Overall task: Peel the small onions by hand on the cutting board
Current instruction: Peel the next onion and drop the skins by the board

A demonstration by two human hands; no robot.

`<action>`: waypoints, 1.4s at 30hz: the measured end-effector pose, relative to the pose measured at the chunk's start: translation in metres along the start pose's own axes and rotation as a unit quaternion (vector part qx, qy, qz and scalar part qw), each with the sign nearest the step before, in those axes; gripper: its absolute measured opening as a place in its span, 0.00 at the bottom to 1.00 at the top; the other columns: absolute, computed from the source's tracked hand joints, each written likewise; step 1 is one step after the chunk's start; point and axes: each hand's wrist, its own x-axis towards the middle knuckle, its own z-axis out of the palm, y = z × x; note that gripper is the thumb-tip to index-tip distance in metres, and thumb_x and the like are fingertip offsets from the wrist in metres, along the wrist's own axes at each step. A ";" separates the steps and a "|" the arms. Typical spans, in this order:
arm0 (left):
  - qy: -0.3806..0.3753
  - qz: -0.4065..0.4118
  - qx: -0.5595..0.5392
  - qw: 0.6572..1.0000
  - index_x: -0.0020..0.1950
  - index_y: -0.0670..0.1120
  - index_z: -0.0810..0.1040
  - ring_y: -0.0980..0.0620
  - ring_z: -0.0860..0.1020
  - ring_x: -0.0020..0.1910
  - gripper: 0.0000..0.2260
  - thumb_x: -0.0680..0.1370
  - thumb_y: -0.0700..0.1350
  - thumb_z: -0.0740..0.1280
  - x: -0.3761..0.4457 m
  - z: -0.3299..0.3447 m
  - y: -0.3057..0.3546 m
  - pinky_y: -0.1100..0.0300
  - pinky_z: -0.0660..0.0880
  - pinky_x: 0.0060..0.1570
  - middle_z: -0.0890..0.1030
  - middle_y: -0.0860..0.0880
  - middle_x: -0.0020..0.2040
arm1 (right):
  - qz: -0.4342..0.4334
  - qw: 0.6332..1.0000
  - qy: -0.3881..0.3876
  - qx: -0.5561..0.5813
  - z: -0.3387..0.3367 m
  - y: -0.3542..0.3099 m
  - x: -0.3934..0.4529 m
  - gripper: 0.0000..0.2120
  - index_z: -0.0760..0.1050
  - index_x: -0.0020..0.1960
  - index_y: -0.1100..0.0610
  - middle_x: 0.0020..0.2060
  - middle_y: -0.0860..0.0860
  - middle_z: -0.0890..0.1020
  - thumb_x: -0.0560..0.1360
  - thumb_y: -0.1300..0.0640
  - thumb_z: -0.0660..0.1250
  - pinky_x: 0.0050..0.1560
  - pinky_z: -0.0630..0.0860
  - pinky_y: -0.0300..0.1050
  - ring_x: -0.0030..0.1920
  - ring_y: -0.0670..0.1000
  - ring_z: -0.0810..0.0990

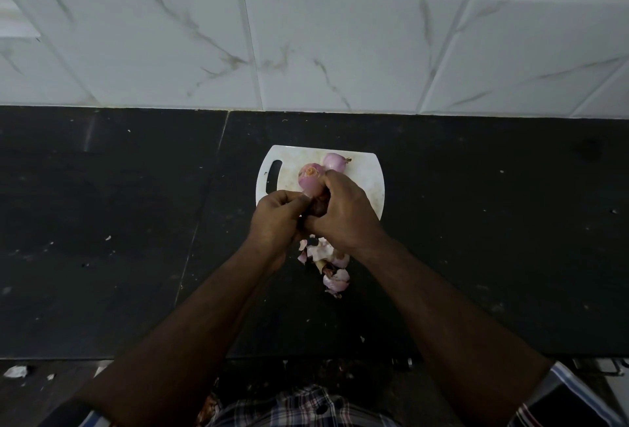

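left hand (275,214): grip curled, pinching the held onion's near end | held onion (311,180): above the cutting board (366,176), long axis running away, root end far | right hand (343,212): grip wrapped round it | second onion (335,161): on board | peels (328,265): on tabletop (136,222)

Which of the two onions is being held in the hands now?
The nearer onion, gripped by the right hand with the left hand; the other onion lies untouched on the cutting board.

Pinkish-purple onions (311,179), white cutting board (369,175), black countertop (119,222), grey-veined white tiles (323,45), plaid shirt (299,409)
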 end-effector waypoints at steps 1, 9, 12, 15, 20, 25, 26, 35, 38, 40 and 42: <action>0.002 -0.002 -0.003 1.000 0.44 0.38 0.80 0.50 0.81 0.30 0.08 0.82 0.39 0.67 0.000 0.001 0.000 0.60 0.76 0.27 0.83 0.41 0.38 | -0.002 1.000 0.001 0.002 -0.001 0.000 0.000 0.18 0.71 0.45 0.55 0.43 0.51 0.79 0.64 0.57 0.79 0.37 0.70 0.31 0.42 0.46 0.76; -0.027 -0.057 -0.093 0.994 0.50 0.36 0.77 0.51 0.83 0.31 0.09 0.84 0.41 0.64 -0.004 0.003 0.008 0.59 0.79 0.29 0.83 0.41 0.41 | -0.019 0.999 0.014 0.034 0.002 0.005 -0.004 0.21 0.71 0.52 0.56 0.50 0.52 0.77 0.64 0.59 0.78 0.44 0.72 0.35 0.48 0.47 0.75; -0.089 -0.098 -0.106 0.986 0.56 0.36 0.79 0.50 0.85 0.38 0.14 0.85 0.46 0.62 -0.004 -0.003 0.015 0.55 0.83 0.40 0.85 0.42 0.42 | -0.029 0.999 0.025 0.035 0.000 0.007 -0.007 0.22 0.71 0.54 0.55 0.49 0.48 0.77 0.66 0.58 0.79 0.44 0.68 0.26 0.48 0.38 0.74; -0.127 -0.108 -0.061 0.984 0.62 0.36 0.77 0.47 0.85 0.45 0.15 0.83 0.47 0.65 -0.001 -0.016 0.018 0.50 0.84 0.49 0.85 0.41 0.50 | -0.036 0.997 0.037 0.057 -0.007 0.002 -0.008 0.20 0.72 0.53 0.54 0.46 0.44 0.76 0.67 0.59 0.79 0.44 0.71 0.28 0.49 0.36 0.75; -0.179 -0.097 -0.034 0.979 0.68 0.44 0.76 0.48 0.85 0.45 0.18 0.78 0.44 0.70 0.003 -0.028 0.025 0.55 0.83 0.44 0.85 0.42 0.53 | -0.056 0.996 0.010 0.071 -0.012 -0.003 -0.011 0.18 0.72 0.50 0.58 0.44 0.41 0.75 0.67 0.61 0.79 0.43 0.70 0.28 0.48 0.37 0.75; -0.183 -0.073 0.040 0.980 0.62 0.41 0.80 0.51 0.85 0.44 0.11 0.83 0.43 0.64 0.005 -0.026 0.026 0.57 0.82 0.44 0.85 0.45 0.48 | -0.067 0.996 -0.009 0.059 -0.010 -0.004 -0.010 0.22 0.71 0.49 0.58 0.43 0.45 0.76 0.65 0.57 0.82 0.42 0.69 0.27 0.45 0.37 0.74; -0.175 -0.066 0.053 0.981 0.60 0.41 0.80 0.52 0.85 0.43 0.10 0.84 0.43 0.63 0.005 -0.025 0.026 0.56 0.82 0.44 0.85 0.45 0.47 | -0.069 0.996 -0.011 0.057 -0.008 -0.004 -0.010 0.22 0.72 0.49 0.59 0.43 0.47 0.76 0.65 0.56 0.82 0.41 0.69 0.29 0.45 0.40 0.74; -0.133 -0.047 0.068 0.988 0.50 0.43 0.81 0.55 0.83 0.35 0.07 0.83 0.43 0.65 -0.002 -0.014 0.022 0.62 0.78 0.31 0.84 0.47 0.40 | -0.062 0.997 -0.045 0.023 -0.005 -0.001 -0.008 0.21 0.67 0.42 0.51 0.38 0.46 0.75 0.64 0.56 0.80 0.36 0.69 0.34 0.37 0.43 0.72; -0.127 -0.045 0.067 0.989 0.50 0.43 0.80 0.56 0.83 0.34 0.07 0.83 0.43 0.64 -0.002 -0.012 0.023 0.62 0.78 0.32 0.83 0.47 0.39 | -0.059 0.997 -0.045 0.023 -0.005 0.000 -0.007 0.20 0.68 0.43 0.52 0.38 0.48 0.76 0.65 0.56 0.80 0.36 0.70 0.36 0.38 0.43 0.73; -0.125 -0.045 0.051 0.990 0.53 0.41 0.79 0.54 0.83 0.35 0.07 0.83 0.43 0.64 -0.002 -0.013 0.023 0.61 0.78 0.33 0.83 0.46 0.41 | -0.066 0.996 -0.035 0.040 -0.005 0.000 -0.006 0.19 0.69 0.45 0.55 0.40 0.49 0.76 0.65 0.58 0.80 0.37 0.70 0.36 0.39 0.44 0.73; -0.127 -0.047 0.031 0.990 0.58 0.40 0.78 0.52 0.84 0.37 0.08 0.83 0.43 0.64 -0.001 -0.015 0.024 0.59 0.79 0.34 0.83 0.45 0.44 | -0.070 0.996 -0.016 0.052 -0.004 0.000 -0.006 0.18 0.70 0.48 0.58 0.43 0.49 0.76 0.67 0.60 0.78 0.40 0.72 0.36 0.43 0.45 0.74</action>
